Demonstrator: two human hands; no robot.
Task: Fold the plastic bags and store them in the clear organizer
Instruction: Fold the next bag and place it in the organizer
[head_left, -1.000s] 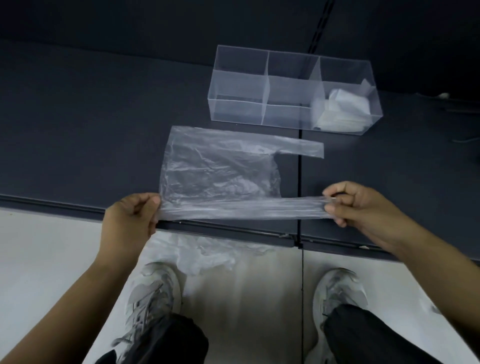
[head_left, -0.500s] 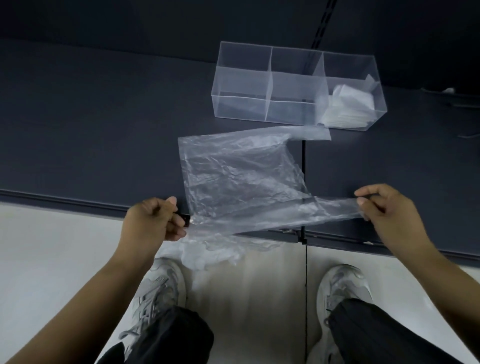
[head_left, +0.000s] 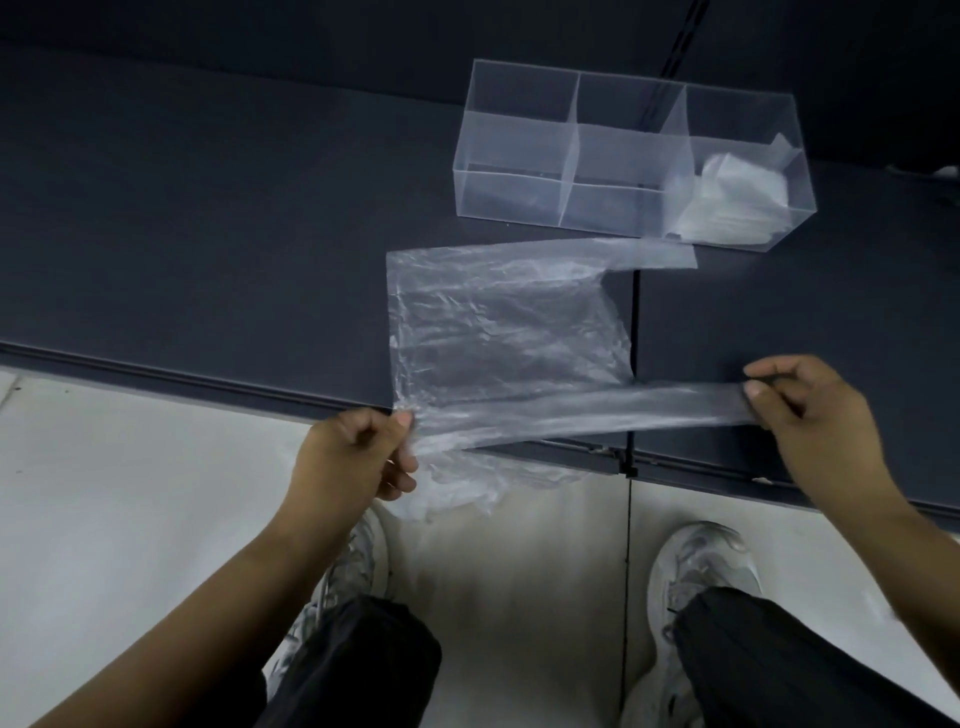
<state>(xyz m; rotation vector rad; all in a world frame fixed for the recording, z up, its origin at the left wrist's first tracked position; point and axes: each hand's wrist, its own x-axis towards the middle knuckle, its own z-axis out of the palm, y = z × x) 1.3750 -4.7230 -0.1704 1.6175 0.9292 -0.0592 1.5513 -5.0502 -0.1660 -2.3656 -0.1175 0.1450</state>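
Note:
A clear plastic bag (head_left: 498, 332) lies spread on the dark table, its near edge lifted off the surface. My left hand (head_left: 358, 457) pinches the bag's near left corner at the table edge. My right hand (head_left: 800, 405) pinches the end of the near handle strip, stretched taut between both hands. The far handle strip reaches toward the clear organizer (head_left: 519, 150), which stands at the back with three compartments. Folded bags (head_left: 727, 202) fill its right compartment; the other two hold nothing.
More crumpled clear plastic (head_left: 462, 488) hangs below the table's front edge by my left hand. A seam (head_left: 635, 312) splits the dark table top. My two shoes and the pale floor lie beneath.
The bag shifted right and was pulled toward me; its near edge now hangs stretched between both hands, which have moved to the right along the table edge.

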